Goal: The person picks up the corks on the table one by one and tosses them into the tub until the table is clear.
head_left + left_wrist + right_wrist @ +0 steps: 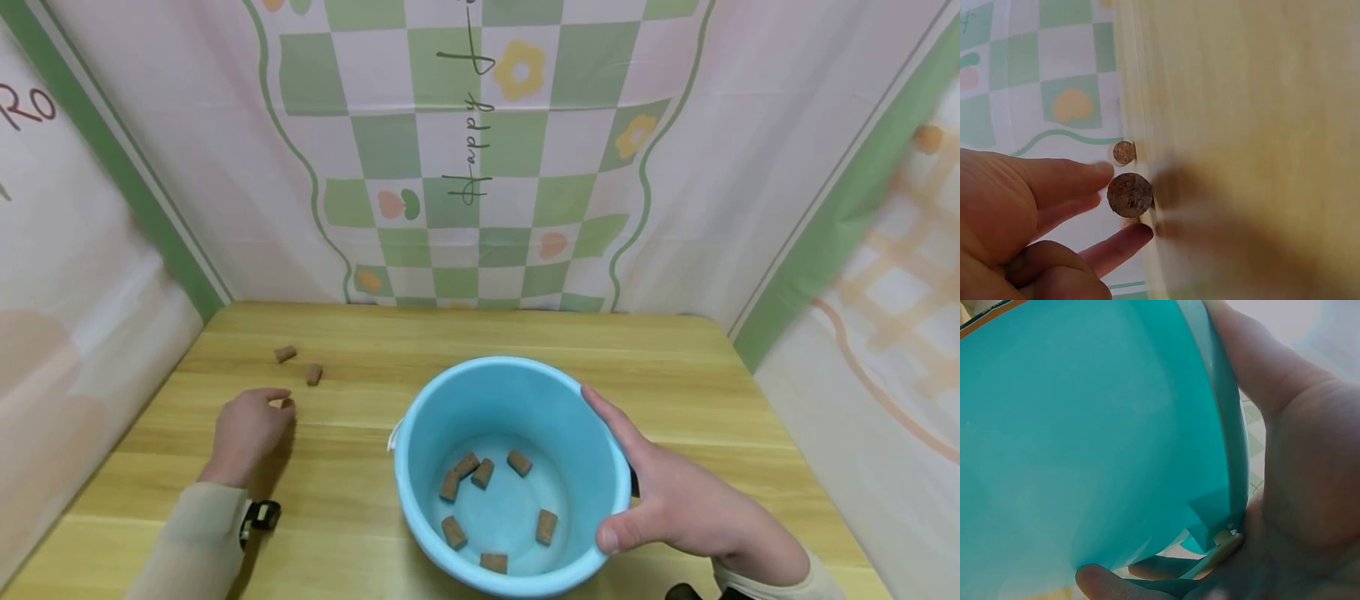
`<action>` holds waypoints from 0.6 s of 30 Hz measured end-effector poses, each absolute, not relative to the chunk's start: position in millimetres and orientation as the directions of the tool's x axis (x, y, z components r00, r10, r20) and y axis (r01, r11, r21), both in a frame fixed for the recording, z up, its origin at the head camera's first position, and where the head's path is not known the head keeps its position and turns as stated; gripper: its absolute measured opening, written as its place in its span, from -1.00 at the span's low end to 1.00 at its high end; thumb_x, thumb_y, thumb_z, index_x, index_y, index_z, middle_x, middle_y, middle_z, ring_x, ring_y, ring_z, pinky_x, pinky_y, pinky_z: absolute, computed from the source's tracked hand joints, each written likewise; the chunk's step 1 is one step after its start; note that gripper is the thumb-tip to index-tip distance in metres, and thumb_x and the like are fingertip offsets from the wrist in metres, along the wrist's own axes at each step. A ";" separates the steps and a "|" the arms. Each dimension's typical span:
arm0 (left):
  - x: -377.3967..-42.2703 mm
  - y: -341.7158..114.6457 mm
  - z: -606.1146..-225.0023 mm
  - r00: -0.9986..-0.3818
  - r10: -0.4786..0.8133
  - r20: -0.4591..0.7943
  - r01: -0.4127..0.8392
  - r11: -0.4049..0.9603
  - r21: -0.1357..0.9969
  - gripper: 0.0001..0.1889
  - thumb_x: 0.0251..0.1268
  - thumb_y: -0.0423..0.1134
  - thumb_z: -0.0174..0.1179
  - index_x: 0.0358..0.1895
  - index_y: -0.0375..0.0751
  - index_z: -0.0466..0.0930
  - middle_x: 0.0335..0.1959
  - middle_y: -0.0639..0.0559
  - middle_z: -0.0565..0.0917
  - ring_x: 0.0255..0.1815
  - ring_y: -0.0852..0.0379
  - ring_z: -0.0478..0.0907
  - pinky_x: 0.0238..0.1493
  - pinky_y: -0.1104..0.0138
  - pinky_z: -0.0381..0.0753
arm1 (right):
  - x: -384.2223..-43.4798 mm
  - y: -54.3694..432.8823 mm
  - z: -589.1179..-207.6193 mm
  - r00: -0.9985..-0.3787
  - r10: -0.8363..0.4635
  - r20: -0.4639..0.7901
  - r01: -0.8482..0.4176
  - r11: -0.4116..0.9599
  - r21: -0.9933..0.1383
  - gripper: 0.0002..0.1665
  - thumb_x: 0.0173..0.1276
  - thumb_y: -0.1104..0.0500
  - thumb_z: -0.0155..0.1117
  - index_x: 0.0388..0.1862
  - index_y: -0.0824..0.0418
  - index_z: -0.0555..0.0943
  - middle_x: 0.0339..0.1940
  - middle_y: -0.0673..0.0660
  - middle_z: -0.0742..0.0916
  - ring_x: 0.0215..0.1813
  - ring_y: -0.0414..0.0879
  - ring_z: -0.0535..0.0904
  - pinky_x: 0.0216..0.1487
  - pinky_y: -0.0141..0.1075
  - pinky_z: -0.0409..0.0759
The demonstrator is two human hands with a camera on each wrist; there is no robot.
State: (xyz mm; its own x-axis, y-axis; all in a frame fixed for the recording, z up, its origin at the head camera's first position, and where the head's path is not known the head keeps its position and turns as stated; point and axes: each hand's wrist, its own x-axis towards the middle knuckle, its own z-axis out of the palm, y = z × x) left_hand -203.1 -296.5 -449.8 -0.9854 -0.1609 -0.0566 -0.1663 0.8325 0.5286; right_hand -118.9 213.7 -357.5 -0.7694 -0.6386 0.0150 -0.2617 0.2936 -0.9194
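Note:
Two brown corks, a nearer one and a farther one, lie on the table at the left. My left hand is just short of them, thumb and fingers apart. In the left wrist view, the nearer cork's round, speckled end shows between the fingertips, with the other cork beyond. My right hand grips the right side of a light blue bucket, thumb at the rim and fingers along the outside wall. Several corks lie scattered on the bucket's floor.
The wooden table ends at a back wall covered by a green-and-white checked cloth. Printed cloth also hangs along the left side and right side. A white handle fitting sticks out from the bucket's left side.

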 end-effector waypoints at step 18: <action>-210.4 -313.7 -456.1 -0.977 -0.196 -0.080 -0.207 0.804 0.558 -0.49 0.43 -0.12 0.16 0.29 -0.42 0.48 0.19 -0.39 0.55 0.18 -0.41 0.44 0.10 -0.22 0.42 | -119.8 214.6 -358.9 -0.766 -0.642 0.027 -0.269 0.282 -0.921 0.51 0.04 0.11 0.62 0.65 -0.18 -0.31 0.34 0.34 0.43 0.08 0.20 0.59 -0.02 -0.19 0.61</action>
State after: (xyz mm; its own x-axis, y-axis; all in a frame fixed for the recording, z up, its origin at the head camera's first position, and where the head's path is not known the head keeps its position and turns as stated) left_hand -210.4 -313.7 -456.1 -0.9773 -0.1964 -0.0798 -0.2071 0.8039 0.5575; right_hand -119.8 214.6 -358.9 -0.7663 -0.6419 0.0269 -0.2688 0.2822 -0.9209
